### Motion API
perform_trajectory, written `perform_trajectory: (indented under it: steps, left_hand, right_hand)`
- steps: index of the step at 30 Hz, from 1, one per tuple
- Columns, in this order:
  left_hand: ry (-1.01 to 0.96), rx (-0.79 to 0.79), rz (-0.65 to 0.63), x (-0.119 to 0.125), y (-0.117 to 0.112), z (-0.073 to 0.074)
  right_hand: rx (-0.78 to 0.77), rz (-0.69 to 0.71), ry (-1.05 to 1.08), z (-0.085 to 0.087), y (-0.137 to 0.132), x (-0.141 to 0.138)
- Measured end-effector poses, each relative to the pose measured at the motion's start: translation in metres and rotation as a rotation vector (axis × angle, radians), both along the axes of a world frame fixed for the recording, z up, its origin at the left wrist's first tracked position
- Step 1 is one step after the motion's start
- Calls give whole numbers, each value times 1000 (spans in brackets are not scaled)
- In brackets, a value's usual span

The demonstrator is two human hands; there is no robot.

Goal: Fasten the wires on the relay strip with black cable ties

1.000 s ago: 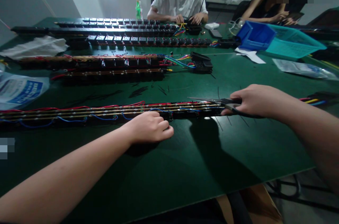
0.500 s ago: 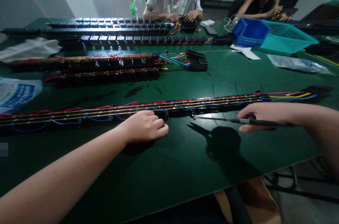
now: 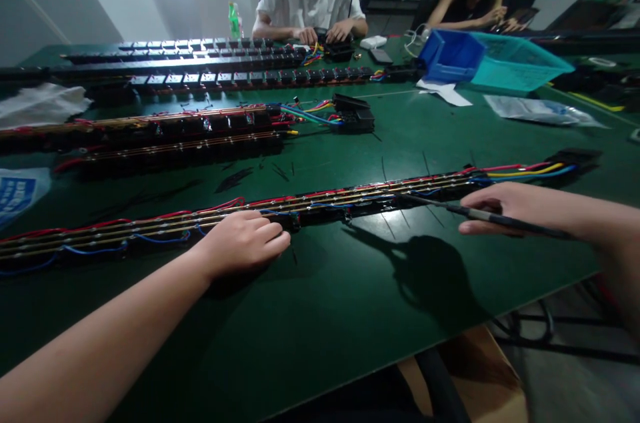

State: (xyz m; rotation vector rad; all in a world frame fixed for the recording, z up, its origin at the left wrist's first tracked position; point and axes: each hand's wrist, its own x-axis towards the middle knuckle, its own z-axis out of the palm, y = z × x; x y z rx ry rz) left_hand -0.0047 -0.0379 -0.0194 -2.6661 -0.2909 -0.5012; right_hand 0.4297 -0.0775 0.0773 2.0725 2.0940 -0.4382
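Observation:
A long black socket strip with copper bars and red and blue wires lies across the green table, from left to right. My left hand rests curled against the strip's near edge, fingers closed on it. My right hand grips a pair of black-handled scissors, held edge-on so they look like a thin rod. Their tip points left and touches the strip near its middle. Red, yellow and blue leads run out of the strip's right end.
More socket strips lie farther back, with short black wire offcuts between. A blue bin and a teal basket stand at the back right. Two people sit working at the far side. A green bottle stands there.
My right hand has drawn back off the strip toward me and turned the scissors thin-side up. The view has shifted right. My left hand has stayed on the strip.

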Motion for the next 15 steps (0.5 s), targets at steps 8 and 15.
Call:
perform_trajectory:
  steps: [8,15]
  left_hand:
    - [-93,17,31,5,-5,0]
    - [-142,-23,209,2,-1,-5]
  right_hand:
    - [-75,-39,-56,-10,-11,14]
    - [-160,231,-11,-20,-37,-37]
